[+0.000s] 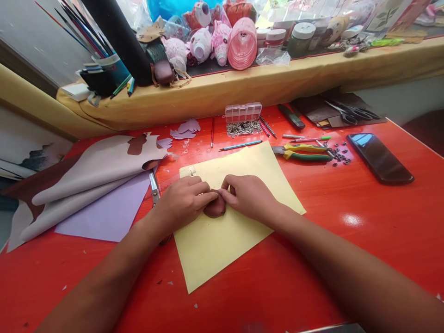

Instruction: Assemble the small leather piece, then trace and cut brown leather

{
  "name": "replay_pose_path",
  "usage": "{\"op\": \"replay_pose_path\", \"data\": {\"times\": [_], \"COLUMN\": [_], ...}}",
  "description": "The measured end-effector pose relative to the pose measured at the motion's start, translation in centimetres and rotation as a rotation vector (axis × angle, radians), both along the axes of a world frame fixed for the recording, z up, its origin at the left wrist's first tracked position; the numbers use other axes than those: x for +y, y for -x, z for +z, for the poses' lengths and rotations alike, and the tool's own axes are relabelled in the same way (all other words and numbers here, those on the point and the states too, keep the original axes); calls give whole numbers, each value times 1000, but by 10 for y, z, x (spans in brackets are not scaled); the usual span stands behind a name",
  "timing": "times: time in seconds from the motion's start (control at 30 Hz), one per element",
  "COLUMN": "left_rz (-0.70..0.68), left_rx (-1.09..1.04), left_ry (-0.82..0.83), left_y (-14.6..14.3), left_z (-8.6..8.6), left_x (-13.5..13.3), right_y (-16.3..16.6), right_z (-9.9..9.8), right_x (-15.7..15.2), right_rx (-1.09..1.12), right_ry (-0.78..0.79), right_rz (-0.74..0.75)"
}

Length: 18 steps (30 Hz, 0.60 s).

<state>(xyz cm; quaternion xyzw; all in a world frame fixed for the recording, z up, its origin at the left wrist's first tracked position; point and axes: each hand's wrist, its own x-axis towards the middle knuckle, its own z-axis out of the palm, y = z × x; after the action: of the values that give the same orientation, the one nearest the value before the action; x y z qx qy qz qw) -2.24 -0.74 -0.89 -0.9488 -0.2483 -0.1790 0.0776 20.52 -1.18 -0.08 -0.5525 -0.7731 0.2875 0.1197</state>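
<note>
A small brown leather piece [215, 209] with a rounded lower edge lies low over a yellow sheet of paper [204, 259]. My left hand [185, 201] grips it from the left, fingers closed along its upper side. From the right, my right hand [246, 194] pinches its upper right edge between thumb and forefinger. Both hands rest over the paper, and their fingertips almost meet. Partly under my left hand lie scissors [154, 187]; only some of the blades and a bit of handle show.
Leather sheets [100, 162] and purple paper [107, 212] lie at left. Behind the yellow paper are a clear box of metal rings [243, 128] and a blue pencil [239, 145]. Pliers [303, 153], small eyelets [342, 155] and a phone [379, 158] lie right on the red table.
</note>
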Motion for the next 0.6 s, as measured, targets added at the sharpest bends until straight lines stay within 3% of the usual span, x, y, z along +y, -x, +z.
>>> {"op": "replay_pose_path", "data": {"times": [0.6], "left_rz": [-1], "left_rx": [1], "left_ry": [-3], "left_y": [-2], "left_z": [1], "left_x": [-3], "right_y": [0], "right_z": [-2], "right_x": [1], "right_rx": [-8], "right_ry": [-16], "right_rz": [9]}}
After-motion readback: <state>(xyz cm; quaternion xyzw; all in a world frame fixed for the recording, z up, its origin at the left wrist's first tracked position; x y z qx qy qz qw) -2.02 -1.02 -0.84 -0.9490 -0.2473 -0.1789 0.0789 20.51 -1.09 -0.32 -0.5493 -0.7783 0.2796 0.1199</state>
